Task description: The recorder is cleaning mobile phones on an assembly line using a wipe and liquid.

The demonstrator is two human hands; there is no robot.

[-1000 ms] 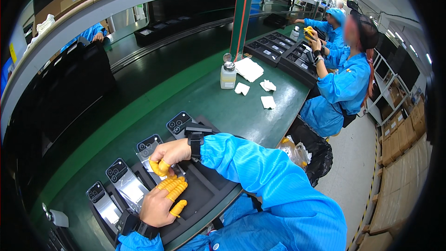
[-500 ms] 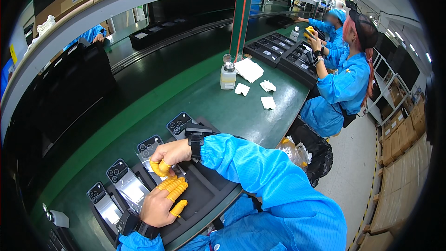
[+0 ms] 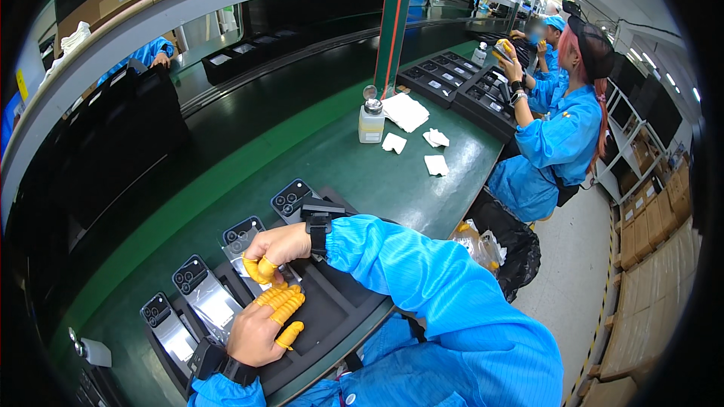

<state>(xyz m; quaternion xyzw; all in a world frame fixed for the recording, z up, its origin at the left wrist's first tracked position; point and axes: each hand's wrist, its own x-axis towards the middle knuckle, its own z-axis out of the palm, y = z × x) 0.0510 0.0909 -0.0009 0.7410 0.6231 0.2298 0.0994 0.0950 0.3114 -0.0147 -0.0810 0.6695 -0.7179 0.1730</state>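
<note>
Phone [image 3: 243, 245] under right hand [image 3: 275, 249] fingers [image 3: 264, 270].

Both hands, left hand [image 3: 260, 332] and right hand [image 3: 277, 250], are sitting over the black tray [image 3: 332, 316] at the bench's near edge; phone backs [image 3: 207, 298] are crowding the tray's left side. Green bench [image 3: 354, 173] between tray and solvent bottle [image 3: 371, 122] is lying open. White wipes [image 3: 422, 139] and a co-worker's trays [image 3: 460, 83] are blocking the far right corner.

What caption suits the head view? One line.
Both hands in yellow finger cots work over a black tray of phone backs.
</note>
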